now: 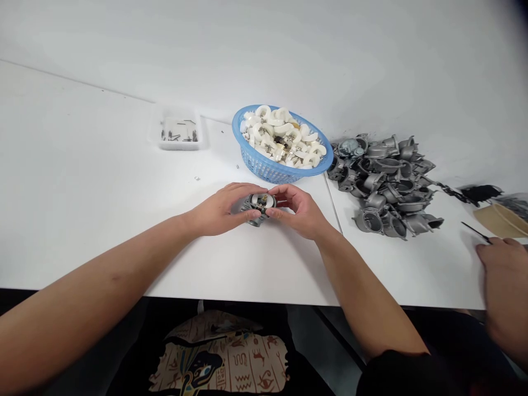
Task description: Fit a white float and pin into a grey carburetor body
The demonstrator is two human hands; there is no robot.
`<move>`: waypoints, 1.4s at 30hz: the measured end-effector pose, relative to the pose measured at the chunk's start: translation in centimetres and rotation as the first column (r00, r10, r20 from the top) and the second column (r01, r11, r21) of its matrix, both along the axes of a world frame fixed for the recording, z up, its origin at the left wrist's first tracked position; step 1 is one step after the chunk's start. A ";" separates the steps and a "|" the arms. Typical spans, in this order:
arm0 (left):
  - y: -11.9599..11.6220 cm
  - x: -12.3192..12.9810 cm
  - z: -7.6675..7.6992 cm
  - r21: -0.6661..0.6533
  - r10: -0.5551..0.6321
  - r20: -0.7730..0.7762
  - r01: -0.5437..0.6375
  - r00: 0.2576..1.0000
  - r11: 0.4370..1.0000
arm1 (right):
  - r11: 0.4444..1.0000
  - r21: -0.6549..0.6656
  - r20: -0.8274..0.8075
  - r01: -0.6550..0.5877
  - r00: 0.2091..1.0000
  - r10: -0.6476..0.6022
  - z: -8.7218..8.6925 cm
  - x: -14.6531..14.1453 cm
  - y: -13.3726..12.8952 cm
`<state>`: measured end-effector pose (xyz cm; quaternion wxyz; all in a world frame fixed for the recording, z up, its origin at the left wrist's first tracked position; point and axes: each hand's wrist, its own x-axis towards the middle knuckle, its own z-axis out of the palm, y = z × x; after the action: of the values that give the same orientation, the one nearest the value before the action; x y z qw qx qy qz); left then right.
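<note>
Both my hands meet at the middle of the white table (pixel 82 181), around one small grey metal housing (pixel 259 208) with a white and brass part in its top. My left hand (pixel 223 209) grips its left side, fingers curled over the top. My right hand (pixel 299 209) holds its right side with thumb and fingertips. Just beyond them stands a blue plastic basket (pixel 264 165) full of white curved parts with brass fittings.
A heap of several grey metal housings (pixel 385 184) lies to the right. A clear tray (pixel 175 132) with small dark pins sits at the back left. Another person's hand (pixel 505 275) rests at the right edge, near a thin black tool (pixel 474 231) and a brown paper cup (pixel 501 220).
</note>
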<state>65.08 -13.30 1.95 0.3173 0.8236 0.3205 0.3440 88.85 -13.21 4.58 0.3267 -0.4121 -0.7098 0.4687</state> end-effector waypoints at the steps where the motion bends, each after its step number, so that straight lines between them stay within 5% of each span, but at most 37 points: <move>1: 0.0 0.1 0.1 -0.036 0.010 0.019 -0.009 1.000 0.999 | 1.000 -0.025 -0.021 0.000 1.000 0.000 -0.1 0.0 0.0; 13: -0.4 0.5 1.3 -0.433 0.101 0.157 -0.024 0.982 0.901 | 0.985 -0.152 -0.088 -0.078 0.994 0.065 -0.3 -0.8 -0.4; 20: -0.3 0.3 1.3 -0.497 0.113 0.180 -0.008 0.977 0.868 | 0.992 -0.081 -0.036 -0.099 0.995 0.096 -0.5 -1.2 -0.8; 25: -0.1 -0.1 1.6 -0.646 0.077 0.297 0.141 0.952 0.750 | 0.990 -0.101 -0.035 -0.100 0.995 0.097 -0.8 -1.5 -1.2; 33: 0.2 -0.8 1.4 -0.684 0.040 0.378 0.250 0.925 0.685 | 0.991 -0.028 -0.008 -0.131 0.991 0.131 -0.5 -1.7 -1.5; 42: 0.0 -0.4 1.4 -0.697 0.050 0.346 0.221 0.937 0.682 | 0.990 -0.006 0.169 -0.140 0.976 0.139 0.1 -1.1 -1.3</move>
<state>64.65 -13.29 3.36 0.6831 0.5727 0.3315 0.3090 87.73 -14.51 4.66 0.2329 -0.3987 -0.7633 0.4518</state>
